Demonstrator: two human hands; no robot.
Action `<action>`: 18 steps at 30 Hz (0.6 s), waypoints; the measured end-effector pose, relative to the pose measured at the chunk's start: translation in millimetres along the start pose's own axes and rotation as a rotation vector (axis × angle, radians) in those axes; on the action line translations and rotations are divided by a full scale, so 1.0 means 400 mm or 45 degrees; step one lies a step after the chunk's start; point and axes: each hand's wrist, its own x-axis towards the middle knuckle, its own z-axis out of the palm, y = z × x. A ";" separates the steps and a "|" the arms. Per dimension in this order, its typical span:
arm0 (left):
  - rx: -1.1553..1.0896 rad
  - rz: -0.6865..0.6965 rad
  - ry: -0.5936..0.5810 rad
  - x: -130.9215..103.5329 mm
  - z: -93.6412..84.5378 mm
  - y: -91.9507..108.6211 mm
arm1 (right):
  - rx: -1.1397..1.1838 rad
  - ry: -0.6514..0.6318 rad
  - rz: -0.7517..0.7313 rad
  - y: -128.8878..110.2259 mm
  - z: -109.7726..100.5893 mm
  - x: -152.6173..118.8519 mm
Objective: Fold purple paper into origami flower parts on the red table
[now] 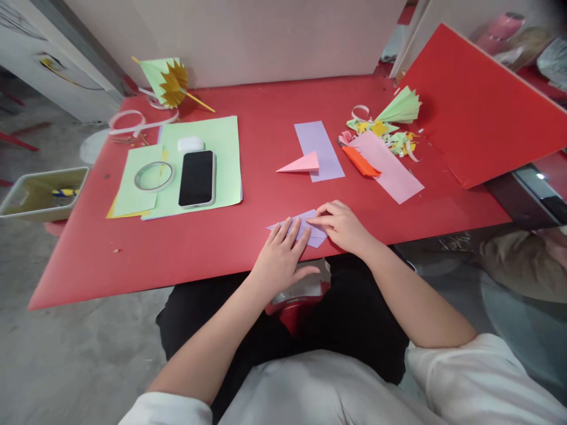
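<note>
Indoors, a red surface (257, 100) stands against a pale panel, grey floor to its left. Folded purple paper (318, 238) lies near its front edge, under the spread fingers of the left hand (281, 257), which presses flat, ungripping. The right hand (343, 227) touches its upper right part with bent fingertips; whether it pinches the paper, I cannot tell. Just beyond lie a pink folded cone (305, 163) overlapping a purple strip (325, 156), and an orange cutter (361, 162) on a pink strip (401, 180).

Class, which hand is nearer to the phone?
Left. The left hand lies right of the phone and nearer the body; the right hand is farther right, past the left.
</note>
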 end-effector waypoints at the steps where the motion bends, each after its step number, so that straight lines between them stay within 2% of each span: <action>1: 0.001 0.001 -0.001 0.000 0.001 0.000 | 0.000 -0.002 0.000 0.000 0.001 0.000; 10: -0.023 -0.018 0.037 0.001 0.000 0.005 | -0.122 0.021 -0.048 0.001 0.007 -0.004; 18: -0.005 -0.025 0.003 0.003 -0.003 0.004 | -0.202 0.025 -0.031 -0.002 0.007 -0.007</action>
